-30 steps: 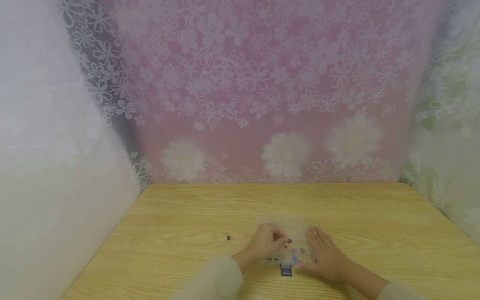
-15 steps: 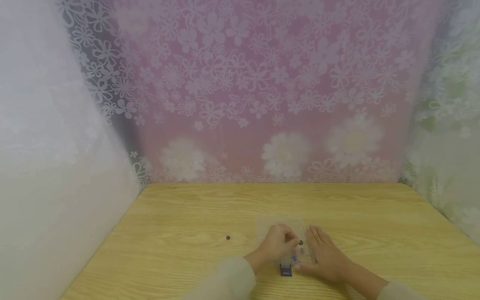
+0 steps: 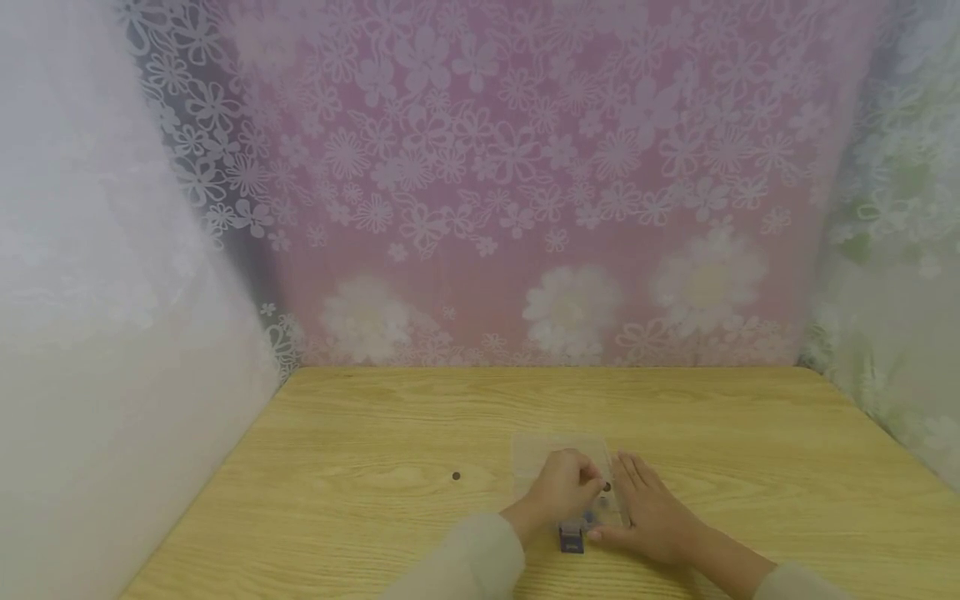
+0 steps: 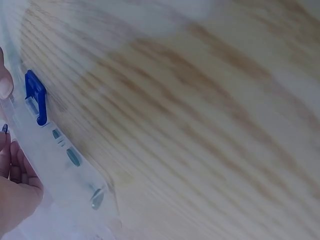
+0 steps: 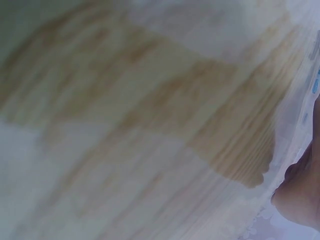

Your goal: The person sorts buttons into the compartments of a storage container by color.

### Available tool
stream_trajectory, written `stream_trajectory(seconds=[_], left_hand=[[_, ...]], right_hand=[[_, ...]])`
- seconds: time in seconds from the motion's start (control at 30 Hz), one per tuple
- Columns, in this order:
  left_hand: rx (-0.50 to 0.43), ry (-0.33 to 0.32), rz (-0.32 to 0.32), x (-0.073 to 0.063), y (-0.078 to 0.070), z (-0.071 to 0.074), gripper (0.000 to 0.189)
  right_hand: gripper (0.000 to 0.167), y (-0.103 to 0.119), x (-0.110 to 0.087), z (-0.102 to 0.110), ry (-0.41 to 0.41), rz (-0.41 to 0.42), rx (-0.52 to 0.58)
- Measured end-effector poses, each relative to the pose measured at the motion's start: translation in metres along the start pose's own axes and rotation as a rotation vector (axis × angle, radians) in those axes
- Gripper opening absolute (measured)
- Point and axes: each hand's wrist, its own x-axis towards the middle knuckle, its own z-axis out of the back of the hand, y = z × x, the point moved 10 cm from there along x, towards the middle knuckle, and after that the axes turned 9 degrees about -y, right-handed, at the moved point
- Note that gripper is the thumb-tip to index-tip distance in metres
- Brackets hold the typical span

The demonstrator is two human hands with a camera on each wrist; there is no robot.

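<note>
My left hand reaches over a clear plastic box and pinches a small dark disc between thumb and fingertips, near the box's right side. The left wrist view shows the disc edge-on at the fingers. Along the right wall lies my right hand, fingers straight, thumb at the front edge. A blue latch hangs off the box's front. Small blue pieces are inside; other contents are hidden behind my left hand. Dark green discs show through the box wall in the left wrist view.
One more dark disc lies on the wood-grain table, left of the box. A pink floral curtain hangs behind the table's far edge, with pale sheeting on the left side.
My left hand has moved to the right across the box with the dark disc pinched in it, toward the right wall. The right hand has stayed in place.
</note>
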Motion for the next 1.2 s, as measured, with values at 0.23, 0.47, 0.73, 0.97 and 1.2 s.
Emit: stream_trajectory(seconds=[0.23, 0.47, 0.73, 0.97, 1.2], left_hand=[[0.025, 0.007, 0.019, 0.001, -0.001, -0.004, 0.012], [0.093, -0.007, 0.014, 0.003, -0.003, -0.004, 0.011], [0.133, -0.018, 0.012, 0.003, -0.002, -0.004, 0.008], [0.118, -0.028, -0.003, 0.000, -0.002, 0.000, 0.006], [0.079, -0.042, -0.032, -0.004, -0.005, 0.007, 0.006]], right_hand=[[0.106, -0.001, 0.000, -0.002, 0.010, -0.006, -0.004], [0.106, -0.001, 0.000, -0.002, 0.021, -0.014, 0.005], [0.105, -0.002, 0.000, -0.002, 0.023, -0.010, 0.011], [0.104, -0.003, -0.001, -0.004, 0.013, -0.009, 0.007], [0.105, -0.004, 0.000, -0.005, 0.031, -0.018, 0.018]])
